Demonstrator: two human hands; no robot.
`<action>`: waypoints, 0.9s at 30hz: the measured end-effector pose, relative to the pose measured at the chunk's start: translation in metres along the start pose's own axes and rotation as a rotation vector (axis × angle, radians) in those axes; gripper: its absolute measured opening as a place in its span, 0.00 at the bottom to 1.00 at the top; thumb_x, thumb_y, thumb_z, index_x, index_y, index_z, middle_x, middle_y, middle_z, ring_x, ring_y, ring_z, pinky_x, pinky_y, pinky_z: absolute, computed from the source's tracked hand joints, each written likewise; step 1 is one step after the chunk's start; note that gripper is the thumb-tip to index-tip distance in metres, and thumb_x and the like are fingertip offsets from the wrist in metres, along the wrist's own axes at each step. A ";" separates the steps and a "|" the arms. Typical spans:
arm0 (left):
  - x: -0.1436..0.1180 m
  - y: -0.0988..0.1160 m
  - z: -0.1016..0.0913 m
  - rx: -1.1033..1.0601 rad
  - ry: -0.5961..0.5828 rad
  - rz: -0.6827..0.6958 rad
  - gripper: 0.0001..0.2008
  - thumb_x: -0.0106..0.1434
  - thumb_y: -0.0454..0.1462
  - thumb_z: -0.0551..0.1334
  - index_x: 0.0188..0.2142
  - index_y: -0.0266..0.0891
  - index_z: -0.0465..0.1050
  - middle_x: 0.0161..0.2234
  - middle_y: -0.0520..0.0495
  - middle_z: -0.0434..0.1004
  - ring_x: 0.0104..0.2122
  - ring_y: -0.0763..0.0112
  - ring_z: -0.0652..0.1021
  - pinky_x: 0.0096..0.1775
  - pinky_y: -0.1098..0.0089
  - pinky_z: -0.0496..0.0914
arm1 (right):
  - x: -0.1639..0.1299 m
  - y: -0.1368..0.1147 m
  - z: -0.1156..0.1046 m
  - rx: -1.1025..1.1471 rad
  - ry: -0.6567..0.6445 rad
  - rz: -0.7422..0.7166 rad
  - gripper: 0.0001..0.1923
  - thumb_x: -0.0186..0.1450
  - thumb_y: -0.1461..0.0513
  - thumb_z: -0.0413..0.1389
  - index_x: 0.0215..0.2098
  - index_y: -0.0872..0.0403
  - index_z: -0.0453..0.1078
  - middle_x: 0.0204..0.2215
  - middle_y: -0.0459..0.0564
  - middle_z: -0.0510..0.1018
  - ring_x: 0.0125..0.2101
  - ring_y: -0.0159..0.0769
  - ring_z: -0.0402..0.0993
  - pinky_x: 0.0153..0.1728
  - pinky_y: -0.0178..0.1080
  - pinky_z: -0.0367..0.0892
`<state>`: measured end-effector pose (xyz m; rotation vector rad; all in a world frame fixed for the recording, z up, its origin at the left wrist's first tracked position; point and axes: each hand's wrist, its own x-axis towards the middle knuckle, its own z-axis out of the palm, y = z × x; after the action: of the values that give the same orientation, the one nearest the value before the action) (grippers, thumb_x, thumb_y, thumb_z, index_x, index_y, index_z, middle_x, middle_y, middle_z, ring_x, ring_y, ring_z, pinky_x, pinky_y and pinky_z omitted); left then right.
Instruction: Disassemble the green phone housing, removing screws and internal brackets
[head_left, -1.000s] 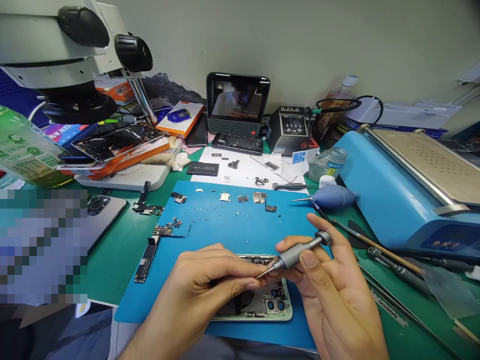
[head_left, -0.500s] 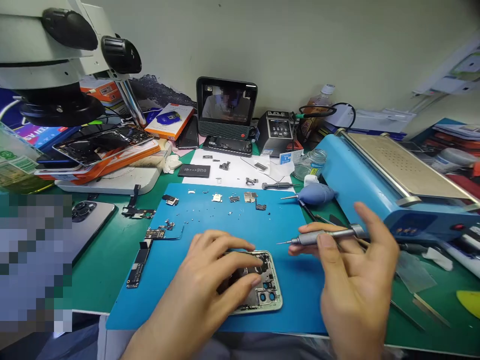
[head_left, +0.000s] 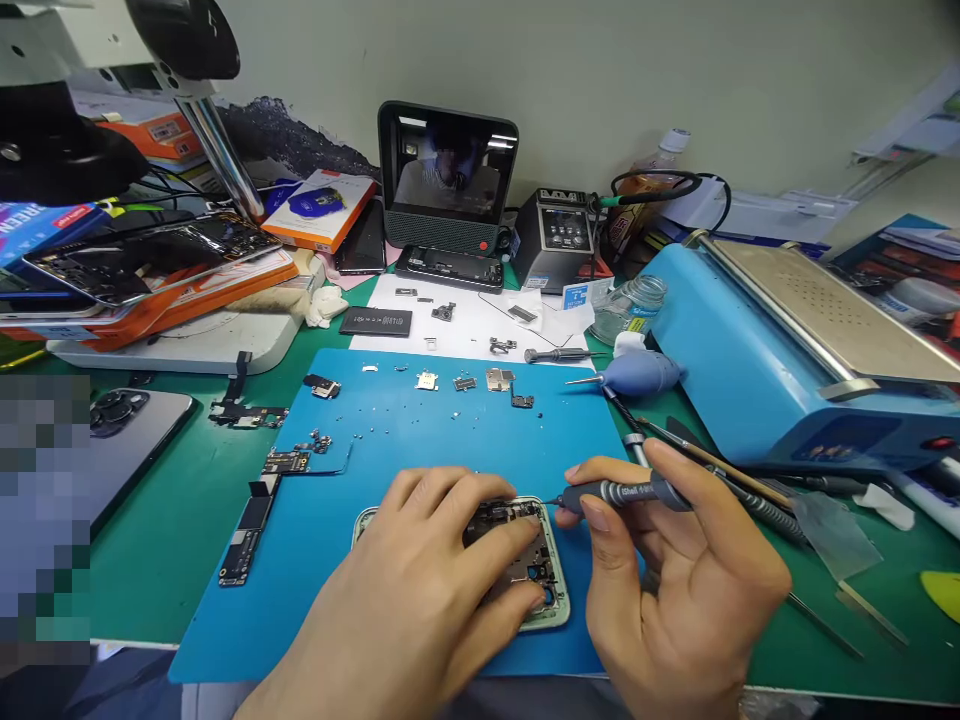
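Note:
My left hand (head_left: 420, 570) lies over an opened phone housing (head_left: 558, 602) with a pale green frame, holding it down on the blue mat (head_left: 405, 430). Its fingers reach across the inner parts and cover most of the housing. In my right hand (head_left: 682, 590) is a slim grey precision screwdriver (head_left: 626, 494), held between thumb and fingers. The tip points left at the top right corner of the frame; whether it touches a screw is too small to tell. Left of the housing lies a long dark logic board (head_left: 251, 525).
Tiny screws and metal parts lie across the mat's upper half. A black battery (head_left: 376, 321) rests on white paper. On the right are a blue air blower (head_left: 637, 373), a blue heating plate machine (head_left: 750, 370) and loose tools. A grey phone (head_left: 146, 440) lies at left.
The screwdriver has come left and slightly down, from beside the housing to its top right corner. My right index finger has bent down over the handle's end. The view has shifted slightly.

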<state>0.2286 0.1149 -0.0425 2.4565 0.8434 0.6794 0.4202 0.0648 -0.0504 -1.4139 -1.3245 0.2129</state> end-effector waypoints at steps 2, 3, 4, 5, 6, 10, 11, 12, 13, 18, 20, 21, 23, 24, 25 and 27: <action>0.000 0.000 0.000 0.010 -0.003 -0.001 0.11 0.80 0.41 0.62 0.59 0.49 0.76 0.56 0.50 0.79 0.53 0.58 0.77 0.50 0.57 0.67 | 0.001 0.001 0.001 -0.013 -0.008 -0.014 0.23 0.71 0.66 0.63 0.62 0.45 0.69 0.42 0.51 0.84 0.40 0.43 0.87 0.33 0.44 0.83; 0.000 0.000 0.000 0.013 -0.002 -0.001 0.11 0.80 0.42 0.61 0.59 0.49 0.76 0.56 0.49 0.79 0.53 0.58 0.77 0.50 0.57 0.67 | 0.001 0.001 0.001 -0.021 -0.010 -0.022 0.22 0.72 0.66 0.63 0.62 0.45 0.69 0.41 0.51 0.84 0.39 0.43 0.87 0.32 0.43 0.83; 0.000 0.000 0.000 0.015 -0.001 -0.001 0.11 0.80 0.42 0.61 0.59 0.48 0.76 0.56 0.49 0.79 0.53 0.58 0.77 0.50 0.57 0.67 | 0.002 0.001 0.002 -0.031 -0.014 -0.020 0.22 0.72 0.66 0.62 0.62 0.44 0.70 0.41 0.50 0.84 0.39 0.43 0.87 0.32 0.43 0.83; 0.000 -0.001 0.000 0.019 0.001 0.002 0.11 0.81 0.42 0.60 0.59 0.48 0.76 0.56 0.49 0.79 0.53 0.58 0.77 0.50 0.57 0.67 | 0.003 0.000 0.002 -0.039 -0.019 -0.014 0.22 0.72 0.66 0.62 0.62 0.44 0.70 0.41 0.50 0.84 0.39 0.43 0.87 0.31 0.42 0.83; 0.000 -0.001 0.000 0.024 0.004 0.005 0.12 0.81 0.42 0.60 0.59 0.48 0.76 0.56 0.49 0.80 0.53 0.58 0.77 0.50 0.57 0.67 | 0.003 0.000 0.002 -0.045 -0.026 -0.006 0.22 0.72 0.66 0.62 0.62 0.44 0.70 0.41 0.50 0.84 0.40 0.43 0.87 0.31 0.42 0.83; 0.001 -0.001 0.001 0.039 0.009 0.008 0.12 0.81 0.41 0.60 0.59 0.47 0.76 0.56 0.48 0.79 0.52 0.57 0.76 0.49 0.57 0.66 | 0.003 -0.001 0.001 -0.056 -0.031 0.013 0.23 0.71 0.65 0.64 0.63 0.45 0.70 0.46 0.54 0.84 0.40 0.44 0.87 0.33 0.44 0.84; 0.001 0.000 0.001 0.041 0.009 0.007 0.12 0.81 0.41 0.60 0.59 0.47 0.77 0.56 0.48 0.79 0.52 0.57 0.76 0.49 0.57 0.66 | 0.003 0.000 0.000 -0.055 -0.027 0.018 0.23 0.71 0.65 0.64 0.62 0.46 0.70 0.47 0.55 0.84 0.40 0.44 0.87 0.34 0.45 0.84; 0.001 0.000 0.001 0.042 0.008 0.004 0.12 0.81 0.41 0.59 0.59 0.47 0.77 0.56 0.48 0.79 0.52 0.57 0.76 0.49 0.57 0.66 | 0.003 0.000 0.000 -0.054 -0.025 0.026 0.23 0.71 0.65 0.64 0.62 0.46 0.70 0.49 0.56 0.84 0.40 0.44 0.87 0.35 0.46 0.84; 0.001 0.000 0.001 0.043 0.005 0.003 0.12 0.81 0.41 0.59 0.59 0.47 0.77 0.56 0.48 0.79 0.52 0.57 0.76 0.49 0.57 0.66 | 0.002 0.001 0.000 -0.053 -0.023 0.033 0.23 0.71 0.64 0.64 0.62 0.46 0.70 0.50 0.56 0.84 0.40 0.43 0.87 0.36 0.46 0.84; 0.001 0.000 0.000 0.036 -0.001 0.003 0.12 0.81 0.41 0.59 0.58 0.47 0.77 0.56 0.48 0.79 0.53 0.57 0.76 0.50 0.57 0.66 | 0.005 0.001 0.001 -0.116 -0.079 -0.044 0.30 0.72 0.67 0.63 0.69 0.40 0.67 0.56 0.52 0.83 0.44 0.42 0.86 0.42 0.46 0.84; 0.001 0.000 0.000 0.038 -0.001 -0.001 0.12 0.81 0.40 0.59 0.58 0.46 0.77 0.56 0.48 0.79 0.53 0.57 0.76 0.50 0.57 0.66 | 0.005 -0.003 0.001 -0.189 -0.104 -0.136 0.39 0.72 0.69 0.63 0.74 0.34 0.61 0.59 0.48 0.83 0.47 0.43 0.86 0.45 0.48 0.83; 0.001 0.000 0.000 0.039 -0.001 -0.002 0.12 0.81 0.40 0.59 0.58 0.46 0.77 0.55 0.48 0.79 0.53 0.57 0.76 0.50 0.57 0.66 | 0.005 -0.006 0.001 -0.228 -0.106 -0.170 0.41 0.72 0.70 0.62 0.76 0.32 0.59 0.60 0.47 0.82 0.48 0.43 0.86 0.47 0.48 0.82; 0.001 0.001 0.000 0.042 0.001 -0.001 0.12 0.81 0.40 0.59 0.58 0.46 0.77 0.55 0.48 0.79 0.53 0.57 0.76 0.50 0.57 0.66 | 0.003 -0.011 0.000 -0.292 -0.082 -0.207 0.42 0.73 0.71 0.60 0.77 0.32 0.58 0.60 0.45 0.82 0.47 0.45 0.86 0.48 0.50 0.81; 0.001 0.001 0.000 0.043 0.000 -0.002 0.12 0.81 0.40 0.59 0.58 0.46 0.77 0.55 0.48 0.79 0.53 0.57 0.76 0.50 0.57 0.66 | 0.003 -0.012 -0.001 -0.311 -0.053 -0.211 0.41 0.73 0.72 0.59 0.76 0.32 0.60 0.59 0.44 0.84 0.46 0.46 0.86 0.47 0.50 0.81; 0.001 0.001 0.000 0.043 -0.002 -0.001 0.12 0.81 0.40 0.59 0.58 0.46 0.77 0.56 0.48 0.79 0.53 0.57 0.75 0.50 0.57 0.66 | 0.002 -0.014 -0.002 -0.326 -0.020 -0.210 0.39 0.73 0.72 0.59 0.74 0.31 0.63 0.57 0.43 0.85 0.45 0.46 0.86 0.47 0.51 0.81; 0.002 0.000 0.000 0.044 -0.002 -0.001 0.12 0.81 0.40 0.59 0.58 0.46 0.77 0.56 0.48 0.79 0.53 0.57 0.75 0.50 0.57 0.66 | 0.002 -0.013 -0.004 -0.353 0.036 -0.204 0.39 0.71 0.73 0.61 0.71 0.30 0.68 0.53 0.42 0.86 0.44 0.47 0.85 0.48 0.51 0.80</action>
<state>0.2299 0.1160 -0.0419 2.4948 0.8678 0.6653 0.4168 0.0607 -0.0375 -1.5502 -1.5170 -0.1910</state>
